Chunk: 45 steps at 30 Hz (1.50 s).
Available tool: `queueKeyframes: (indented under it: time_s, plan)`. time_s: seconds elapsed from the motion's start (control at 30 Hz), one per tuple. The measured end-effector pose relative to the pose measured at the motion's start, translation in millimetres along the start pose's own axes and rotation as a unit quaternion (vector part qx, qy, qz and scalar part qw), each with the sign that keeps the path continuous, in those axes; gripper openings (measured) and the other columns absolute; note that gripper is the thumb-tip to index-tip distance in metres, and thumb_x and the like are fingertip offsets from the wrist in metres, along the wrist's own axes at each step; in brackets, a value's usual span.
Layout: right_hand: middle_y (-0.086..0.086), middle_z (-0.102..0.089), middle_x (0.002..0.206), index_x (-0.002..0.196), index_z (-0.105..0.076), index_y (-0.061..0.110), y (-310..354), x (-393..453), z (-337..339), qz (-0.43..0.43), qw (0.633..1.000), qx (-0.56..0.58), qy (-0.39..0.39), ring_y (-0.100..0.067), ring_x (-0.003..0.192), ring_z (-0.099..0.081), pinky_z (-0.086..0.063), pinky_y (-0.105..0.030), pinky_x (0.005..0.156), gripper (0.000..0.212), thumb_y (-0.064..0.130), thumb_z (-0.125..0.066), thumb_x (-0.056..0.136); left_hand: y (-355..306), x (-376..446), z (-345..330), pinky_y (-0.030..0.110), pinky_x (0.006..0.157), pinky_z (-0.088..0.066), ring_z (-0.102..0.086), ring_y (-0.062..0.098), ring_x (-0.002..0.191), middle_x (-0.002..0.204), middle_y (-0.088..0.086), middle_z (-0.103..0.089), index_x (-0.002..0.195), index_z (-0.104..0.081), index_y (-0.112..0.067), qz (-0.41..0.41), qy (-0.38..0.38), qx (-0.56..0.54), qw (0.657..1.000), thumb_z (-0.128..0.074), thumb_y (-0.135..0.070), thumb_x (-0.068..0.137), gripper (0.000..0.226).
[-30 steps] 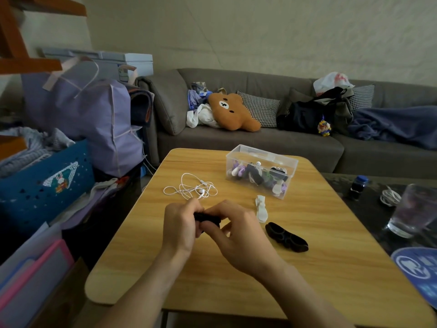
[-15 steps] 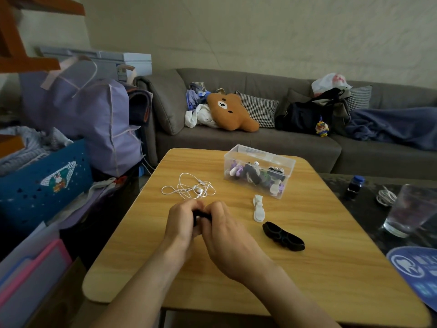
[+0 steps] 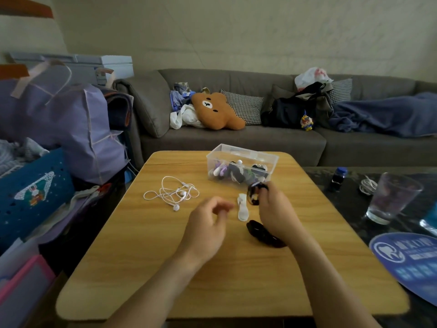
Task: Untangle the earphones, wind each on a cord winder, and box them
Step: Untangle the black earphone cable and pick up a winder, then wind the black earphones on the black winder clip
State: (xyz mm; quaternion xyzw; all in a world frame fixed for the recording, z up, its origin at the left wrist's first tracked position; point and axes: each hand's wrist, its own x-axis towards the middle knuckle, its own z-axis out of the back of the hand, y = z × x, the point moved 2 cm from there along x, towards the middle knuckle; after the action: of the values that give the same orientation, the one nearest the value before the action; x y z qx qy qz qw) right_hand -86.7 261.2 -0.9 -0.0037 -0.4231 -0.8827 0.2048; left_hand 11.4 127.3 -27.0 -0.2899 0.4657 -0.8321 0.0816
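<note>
Wood-grain surface fills the lower middle of the frame. Clear plastic box stands at its far edge, centre-right, already holding several wound earphones in purple, white and black.

Right hand, centre-right: fingers curled round a black wound earphone bundle, raised off the surface. Bundle sits just below and touching distance short of the box's near wall; box lies up-frame and slightly left of the grip. Right hand is plainly the nearer one. Judgement: boxing this bundle is the step in hand; the move is a short lift forward over the near wall, then release.

Left hand, centre: holds nothing, fingers loosely curled, blurred.

White tangled earphones, centre-left, loose on the surface, not yet wound; nearer the left hand.

Black cord winder, below the right hand, long axis running upper left to lower right.

White cord winder, between the hands, long axis roughly up-frame.
</note>
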Motion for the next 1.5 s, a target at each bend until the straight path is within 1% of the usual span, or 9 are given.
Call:
queueKeyframes:
  time_s: [0.13, 0.27, 0.43, 0.53, 0.67, 0.83, 1.1, 1.3, 1.5]
  plan:
    - [-0.004, -0.055, 0.076, 0.104, -0.057, 0.011, -24.7, 9.6, 31.6, -0.090, 0.978, 0.184, -0.038, -0.018, 0.066, -0.051, -0.043, -0.037, 0.064, 0.024, 0.019, -0.034, 0.106, -13.8, -3.7, -40.7, 0.020, 0.110, -0.028, -0.035, 0.001, 0.128, 0.132, -0.011, -0.051, 0.132, -0.056, -0.024, -0.145, 0.174, 0.161, 0.961, -0.052, -0.009, 0.096, 0.039]
    - [-0.006, -0.053, 0.075, 0.102, -0.058, 0.011, -36.8, 11.7, 34.1, -0.109, 0.966, 0.231, -0.036, -0.018, 0.062, -0.048, -0.046, -0.043, 0.069, 0.024, 0.017, -0.034, 0.105, -16.6, -4.3, -67.0, 0.033, 0.116, -0.016, -0.022, 0.007, 0.137, 0.146, -0.012, -0.042, 0.146, -0.039, -0.033, -0.185, 0.272, 0.264, 0.907, -0.052, -0.030, 0.099, 0.049]
    - [-0.001, -0.056, 0.073, 0.100, -0.056, 0.014, -28.5, 14.3, 24.5, -0.061, 0.982, 0.175, -0.026, -0.018, 0.062, -0.053, -0.048, -0.036, 0.062, 0.025, 0.022, -0.034, 0.108, -12.4, 3.9, -62.6, 0.035, 0.105, -0.029, -0.046, 0.004, 0.114, 0.124, -0.015, -0.062, 0.127, -0.060, -0.034, -0.202, 0.233, 0.264, 0.914, -0.056, -0.039, 0.098, 0.030]
    - [-0.002, -0.057, 0.073, 0.100, -0.057, 0.016, -21.9, 13.1, 19.3, -0.053, 0.976, 0.210, -0.023, -0.018, 0.064, -0.053, -0.049, -0.039, 0.066, 0.026, 0.023, -0.034, 0.109, -13.0, 15.6, -37.1, 0.019, 0.090, -0.047, -0.064, 0.003, 0.100, 0.108, -0.011, -0.072, 0.117, -0.068, -0.026, -0.053, 0.197, 0.020, 0.979, -0.057, -0.028, 0.100, 0.020]
    - [-0.003, -0.050, 0.074, 0.108, -0.056, 0.007, -9.5, 4.8, 1.5, -0.077, 0.932, 0.352, 0.050, -0.010, 0.058, -0.044, -0.040, -0.026, 0.053, 0.026, 0.016, -0.032, 0.109, -0.2, 22.5, 0.3, 0.027, 0.067, -0.056, -0.072, 0.024, 0.080, 0.095, 0.008, -0.075, 0.113, -0.063, -0.006, 0.103, 0.223, -0.180, 0.953, -0.041, -0.024, 0.105, 0.029]
    - [-0.007, -0.049, 0.077, 0.112, -0.053, -0.003, 7.4, -5.5, -30.8, -0.063, 0.931, 0.340, 0.116, -0.013, 0.057, -0.044, -0.039, -0.026, 0.050, 0.025, 0.012, -0.033, 0.109, 23.1, 21.1, 12.8, 0.031, 0.048, -0.040, -0.049, 0.018, 0.050, 0.071, 0.004, -0.058, 0.098, -0.059, -0.005, 0.167, 0.171, -0.158, 0.958, -0.041, -0.017, 0.105, 0.023]
    - [-0.006, -0.050, 0.073, 0.103, -0.059, 0.003, 26.8, -12.2, -74.3, -0.049, 0.935, 0.312, 0.160, -0.012, 0.057, -0.046, -0.041, -0.025, 0.051, 0.023, 0.014, -0.039, 0.108, 35.3, 25.6, 39.7, 0.022, 0.041, -0.029, -0.034, 0.016, 0.044, 0.051, 0.004, -0.039, 0.079, -0.051, -0.007, 0.188, 0.085, -0.167, 0.964, -0.048, -0.019, 0.101, 0.025]
    - [-0.004, -0.051, 0.069, 0.104, -0.059, -0.001, 30.4, -9.5, -82.0, -0.055, 0.926, 0.364, 0.079, -0.012, 0.055, -0.046, -0.041, -0.023, 0.048, 0.022, 0.012, -0.042, 0.107, 40.1, 29.4, 44.0, 0.021, 0.040, -0.029, -0.035, 0.011, 0.044, 0.052, -0.006, -0.050, 0.080, -0.052, -0.009, 0.186, 0.098, -0.185, 0.960, -0.051, -0.011, 0.099, 0.019]
    - [0.002, -0.054, 0.063, 0.102, -0.063, 0.012, 29.2, -6.9, -82.8, -0.011, 0.962, 0.250, 0.106, -0.007, 0.050, -0.048, -0.043, -0.021, 0.050, 0.022, 0.015, -0.042, 0.107, 43.5, 31.8, 43.8, 0.019, 0.037, -0.026, -0.035, 0.010, 0.041, 0.059, 0.001, -0.055, 0.094, -0.057, -0.002, 0.200, 0.129, -0.216, 0.947, -0.054, -0.008, 0.098, 0.007]
